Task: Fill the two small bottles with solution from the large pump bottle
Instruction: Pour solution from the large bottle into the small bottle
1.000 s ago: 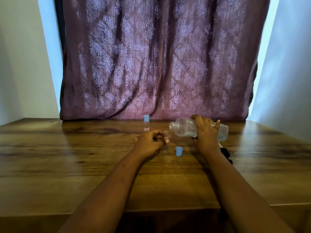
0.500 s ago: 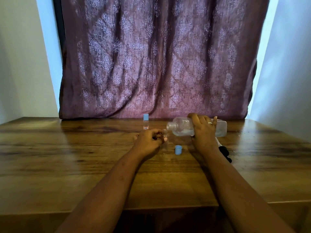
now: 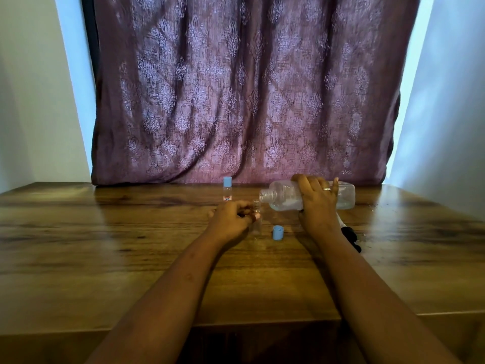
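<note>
**Big bottle tipped over the first little one**

So the left hand [image 3: 231,219] sits around the middle of the worktop [image 3: 131,232], fingers [image 3: 245,213] curled round a small clear bottle [image 3: 257,225] that stands upright with its top off. The right hand [image 3: 319,203] has its fingers [image 3: 309,183] wrapped over the large clear bottle [image 3: 282,197], held up off the wood and lying nearly on its side. Its open threaded neck points left and hangs just above the small bottle's mouth. There's clear solution pooled along the lower side of the big one. Can't honestly tell if anything is running out, it's too small and see-through.

A loose blue cap [image 3: 278,233] lies on the wood just right of the held bottle, between the two hands. The second small bottle [image 3: 227,191] stands capped in blue close to the far edge, behind the left hand. A black pump head [image 3: 351,237] peeks out from behind the right wrist. Purple patterned curtain [image 3: 236,101] hangs along the far edge.
</note>
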